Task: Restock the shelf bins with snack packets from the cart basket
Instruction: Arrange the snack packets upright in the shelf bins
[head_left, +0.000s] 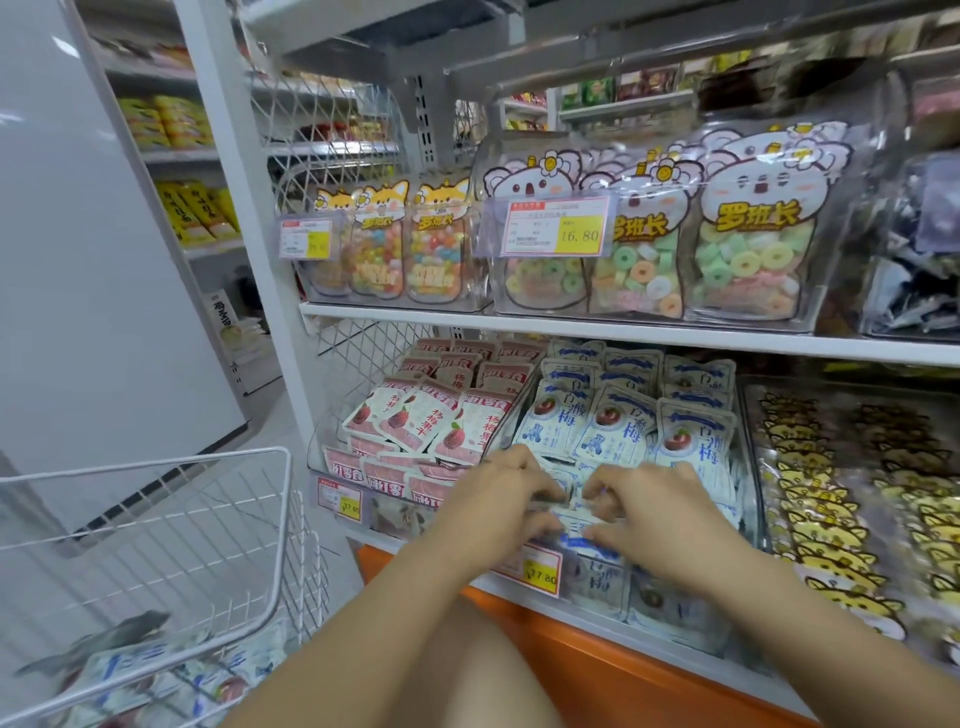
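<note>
The left hand (498, 493) and right hand (654, 506) pinch blue packets (574, 525), lower centre. Crammed bin (750, 467); front ones may spill

Left hand (498, 499), right hand (649, 512) gripping blue packets (582, 525) in bin (750, 499).

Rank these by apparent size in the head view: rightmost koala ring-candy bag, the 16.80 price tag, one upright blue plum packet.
1. Koala ring-candy bag, clearly largest.
2-3. 16.80 price tag and upright blue plum packet look about alike and sit on different shelves, so unranked.
</note>
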